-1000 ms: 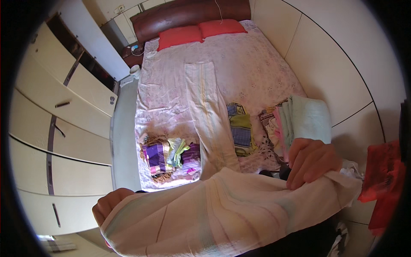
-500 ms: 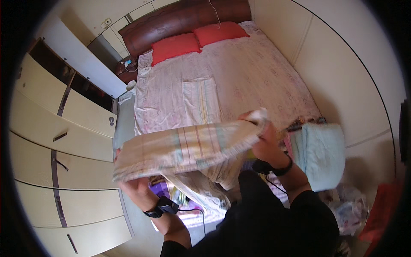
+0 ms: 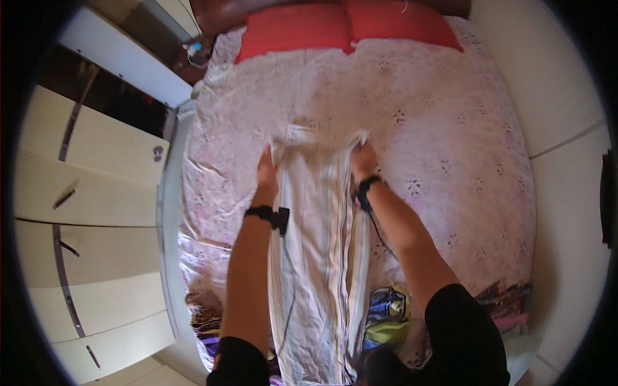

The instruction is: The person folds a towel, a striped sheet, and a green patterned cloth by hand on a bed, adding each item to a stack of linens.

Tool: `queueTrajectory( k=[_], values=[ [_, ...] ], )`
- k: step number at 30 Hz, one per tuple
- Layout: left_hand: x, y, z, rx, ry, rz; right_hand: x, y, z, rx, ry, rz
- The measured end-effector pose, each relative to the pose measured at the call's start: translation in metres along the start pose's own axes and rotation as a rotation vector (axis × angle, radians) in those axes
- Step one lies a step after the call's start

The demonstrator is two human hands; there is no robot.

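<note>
The striped cloth point(image 3: 312, 257) is over the bed point(image 3: 450, 135), its long axis going from twelve to six o'clock. The left hand point(image 3: 267, 170) grips its eleven o'clock corner, the right hand point(image 3: 365, 161) its one o'clock corner; from both, it stretches toward six.

Remote view: I log a home bedroom. I note a bed point(image 3: 450, 186) with floral sheet point(image 3: 222, 148), two red pillows point(image 3: 296, 29) and brown headboard point(image 3: 222, 13); cream cabinets point(image 3: 90, 190) stand to its left.

Striped cream cloth point(image 3: 312, 225), pink floral bedsheet point(image 3: 444, 122)
</note>
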State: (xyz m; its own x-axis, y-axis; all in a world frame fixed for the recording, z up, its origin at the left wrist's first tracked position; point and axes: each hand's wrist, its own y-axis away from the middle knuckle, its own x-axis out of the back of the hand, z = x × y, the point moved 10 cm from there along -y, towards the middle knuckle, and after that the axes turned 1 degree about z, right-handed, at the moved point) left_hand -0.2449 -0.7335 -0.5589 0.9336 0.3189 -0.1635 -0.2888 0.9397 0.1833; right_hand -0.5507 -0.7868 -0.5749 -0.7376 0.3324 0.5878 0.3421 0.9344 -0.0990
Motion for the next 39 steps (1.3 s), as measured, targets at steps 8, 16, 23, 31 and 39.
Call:
queueTrajectory(
  k=[8, 16, 23, 31, 39],
  values=[
    [0.104, -0.003, -0.043, -0.189, -1.588, 0.292, -0.092, -0.036, -0.009, 0.441, 0.685, -0.065],
    [0.115, -0.001, -0.056, -0.123, -1.639, 0.239, -0.112, -0.019, 0.003, 0.29, 0.597, -0.136],
    [0.128, 0.004, -0.067, -0.21, -1.626, 0.307, -0.058, 0.053, 0.051, 0.382, 0.475, -0.302],
    [0.112, 0.02, -0.05, -0.444, -1.478, 0.301, 0.051, 0.288, 0.103, 0.147, 0.811, -0.437],
    [0.121, 0.027, -0.06, -0.226, -1.613, 0.348, 0.053, 0.295, 0.107, 0.232, 0.756, -0.364]
  ],
)
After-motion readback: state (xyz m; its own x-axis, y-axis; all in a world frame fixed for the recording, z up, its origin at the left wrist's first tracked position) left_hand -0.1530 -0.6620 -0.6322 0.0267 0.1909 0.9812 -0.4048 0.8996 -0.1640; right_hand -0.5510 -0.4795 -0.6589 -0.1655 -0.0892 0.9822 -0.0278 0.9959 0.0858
